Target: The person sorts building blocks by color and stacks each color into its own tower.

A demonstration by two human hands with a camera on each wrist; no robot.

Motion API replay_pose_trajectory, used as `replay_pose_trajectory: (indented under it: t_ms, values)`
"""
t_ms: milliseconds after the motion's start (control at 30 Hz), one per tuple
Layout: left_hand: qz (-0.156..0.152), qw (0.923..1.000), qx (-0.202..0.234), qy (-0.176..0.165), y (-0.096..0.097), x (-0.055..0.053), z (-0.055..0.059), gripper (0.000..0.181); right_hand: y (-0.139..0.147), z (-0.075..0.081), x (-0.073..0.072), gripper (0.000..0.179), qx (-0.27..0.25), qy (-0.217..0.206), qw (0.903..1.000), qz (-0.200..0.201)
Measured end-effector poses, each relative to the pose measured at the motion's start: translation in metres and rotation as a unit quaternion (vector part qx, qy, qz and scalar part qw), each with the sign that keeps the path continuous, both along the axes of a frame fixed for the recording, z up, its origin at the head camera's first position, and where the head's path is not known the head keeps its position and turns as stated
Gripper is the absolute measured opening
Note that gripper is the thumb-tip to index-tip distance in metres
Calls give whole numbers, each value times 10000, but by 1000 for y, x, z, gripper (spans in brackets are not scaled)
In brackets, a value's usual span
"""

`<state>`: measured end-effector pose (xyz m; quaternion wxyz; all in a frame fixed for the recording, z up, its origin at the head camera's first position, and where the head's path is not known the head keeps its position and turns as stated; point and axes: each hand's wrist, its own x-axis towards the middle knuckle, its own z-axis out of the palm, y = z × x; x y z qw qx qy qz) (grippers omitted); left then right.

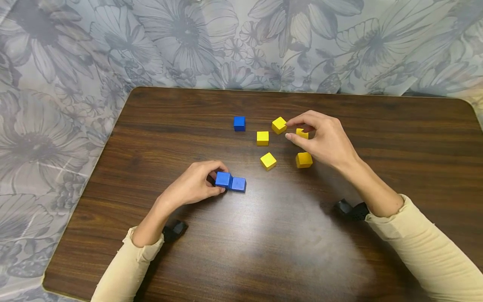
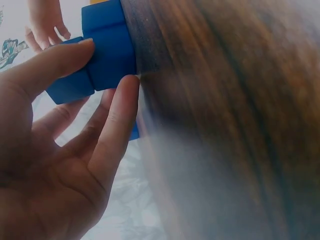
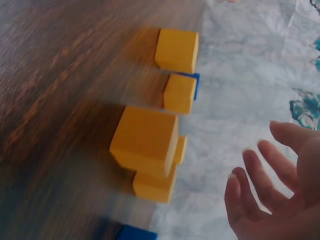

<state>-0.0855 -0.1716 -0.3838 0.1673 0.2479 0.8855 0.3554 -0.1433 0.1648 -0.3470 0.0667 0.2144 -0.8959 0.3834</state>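
My left hand [image 1: 194, 182] grips a raised blue cube [image 1: 224, 179] between thumb and fingers. In the left wrist view, this cube sits against the top of a lower blue cube [image 2: 111, 57], which the thumb and a fingertip also touch. Beside them on the table stands another blue cube [image 1: 238, 184]. My right hand [image 1: 326, 138] hovers over the yellow cubes with a gap between thumb and index finger and nothing in it. Nearest to its fingertips is a yellow cube [image 1: 279, 125]; another yellow cube [image 1: 302, 134] is partly hidden under the hand.
More yellow cubes lie near the right hand: a left one [image 1: 262, 139], a front one [image 1: 268, 161] and a right one [image 1: 304, 160]. A separate blue cube [image 1: 239, 123] stands farther back. The brown wooden table [image 1: 158, 126] meets a flower-patterned curtain [image 1: 188, 46] behind.
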Motion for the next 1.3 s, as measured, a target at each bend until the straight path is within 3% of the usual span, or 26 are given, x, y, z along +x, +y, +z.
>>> replay_pose_trajectory:
  t_ms: [567,900,1300]
  values:
    - [12,10000,-3,-48,-1,-2,0,34,37,0,-15,28,475,152,9986,-193]
    - [19,10000,-54,-72,-2,-1,1,33,58,0,-17,35,715,-261,9965,-330]
    - [20,10000,-1,-97,-1,-1,-1,33,79,-12,-19,43,1069,-549,9919,-411]
